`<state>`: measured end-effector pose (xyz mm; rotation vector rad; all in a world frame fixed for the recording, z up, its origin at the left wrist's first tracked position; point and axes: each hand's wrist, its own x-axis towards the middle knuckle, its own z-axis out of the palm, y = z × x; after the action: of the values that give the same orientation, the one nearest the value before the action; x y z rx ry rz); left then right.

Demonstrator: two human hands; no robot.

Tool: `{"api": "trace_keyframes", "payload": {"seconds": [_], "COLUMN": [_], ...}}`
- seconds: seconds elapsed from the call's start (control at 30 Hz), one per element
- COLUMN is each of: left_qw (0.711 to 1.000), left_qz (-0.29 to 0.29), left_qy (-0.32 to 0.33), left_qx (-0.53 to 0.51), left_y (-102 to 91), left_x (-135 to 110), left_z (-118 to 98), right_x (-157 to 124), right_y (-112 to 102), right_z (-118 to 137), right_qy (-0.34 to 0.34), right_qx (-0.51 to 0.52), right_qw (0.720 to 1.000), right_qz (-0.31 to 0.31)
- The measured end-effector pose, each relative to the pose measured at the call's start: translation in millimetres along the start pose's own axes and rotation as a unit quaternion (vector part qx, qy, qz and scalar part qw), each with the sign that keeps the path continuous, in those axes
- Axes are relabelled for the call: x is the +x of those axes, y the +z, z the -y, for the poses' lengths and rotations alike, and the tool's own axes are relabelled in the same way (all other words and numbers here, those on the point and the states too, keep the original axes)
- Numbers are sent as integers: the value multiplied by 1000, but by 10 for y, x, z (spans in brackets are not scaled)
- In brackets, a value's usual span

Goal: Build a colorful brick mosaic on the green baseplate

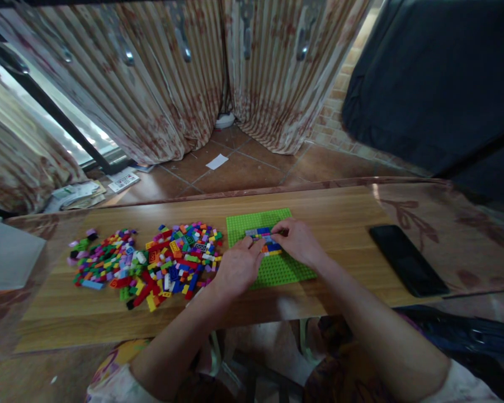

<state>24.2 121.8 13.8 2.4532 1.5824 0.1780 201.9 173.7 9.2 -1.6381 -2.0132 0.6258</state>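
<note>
A green studded baseplate [272,274] lies on the wooden board in front of me. On its middle sits a low build of toy bricks [272,246] in blue, grey, orange and yellow. My left hand [241,260] rests over the build's left side, fingertips touching it and partly covering it. From the right, my right hand [296,240] reaches in with thumb and index finger close together at the build's upper right edge. Anything between those fingers is too small to make out. Left of the plate spreads a pile of loose mixed bricks [180,260], close to my left forearm.
A second heap of small bricks [109,257] lies farther left. A black phone [409,260] is at the right end of the wooden board [339,218]. Beyond are a tiled floor, papers [78,196] and striped curtains [159,84]. A white box [10,254] stands far left.
</note>
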Motion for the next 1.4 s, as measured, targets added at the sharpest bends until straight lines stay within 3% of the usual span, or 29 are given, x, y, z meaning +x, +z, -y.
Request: {"api": "trace_keyframes", "payload": {"seconds": [0.2, 0.6, 1.4], "left_qw": [1000, 999, 994], "left_qz": [5, 21, 28], "left_qy": [-1, 3, 11], "left_qx": [10, 24, 106], "left_y": [-5, -41, 3], "left_x": [0, 16, 36], "left_z": [-14, -69, -98], "right_x": [12, 77, 72], "right_y": [8, 21, 18], "right_z": [-2, -11, 68], "right_qy": [-3, 91, 108], "right_qx": [-3, 51, 26], "right_qw": [1000, 994, 994], "right_qz": [-11, 12, 14]}}
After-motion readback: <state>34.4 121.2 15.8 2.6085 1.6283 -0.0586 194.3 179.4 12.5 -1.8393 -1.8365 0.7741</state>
